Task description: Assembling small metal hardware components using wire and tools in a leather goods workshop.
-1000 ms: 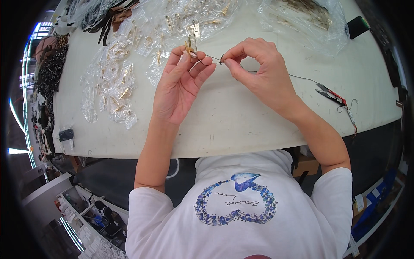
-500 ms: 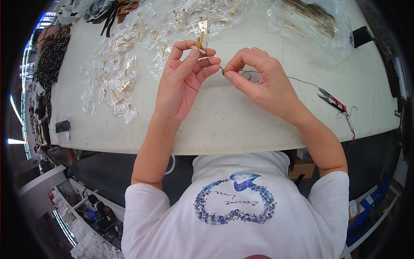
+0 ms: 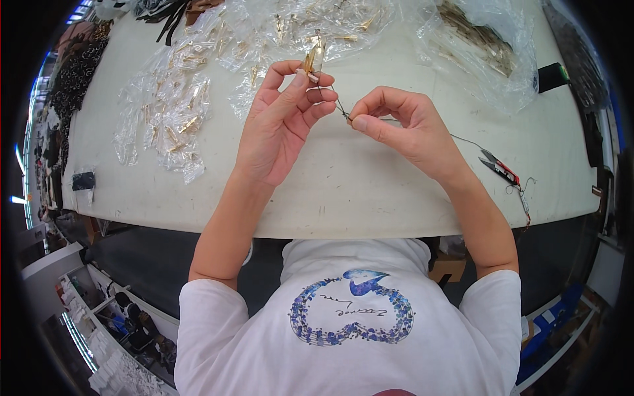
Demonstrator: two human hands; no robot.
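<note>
My left hand [image 3: 281, 122] is raised over the table, thumb and forefinger pinching a small gold-coloured metal piece [image 3: 313, 59] that points away from me. Its other fingers are loosely curled. Dark thread [image 3: 338, 100] runs from beside this piece down to my right hand [image 3: 413, 129], whose thumb and forefinger are pinched together on it. A loose length of the thread leads rightward from behind the right hand toward a pair of thread snips [image 3: 500, 168] with red and dark parts, lying on the table. The fingertips hide how the thread is fastened.
Clear plastic packets [image 3: 175, 125] with gold-coloured pieces spread across the table's [image 3: 370, 204] left and far side. A large clear bag [image 3: 485, 49] lies far right, near a black block [image 3: 552, 77]. Dark patterned fabric [image 3: 82, 72] is heaped beyond the left edge.
My right hand has drawn slightly down and away from the left, and the thread between them now stretches longer and straighter. My left hand still pinches the gold-coloured piece.
</note>
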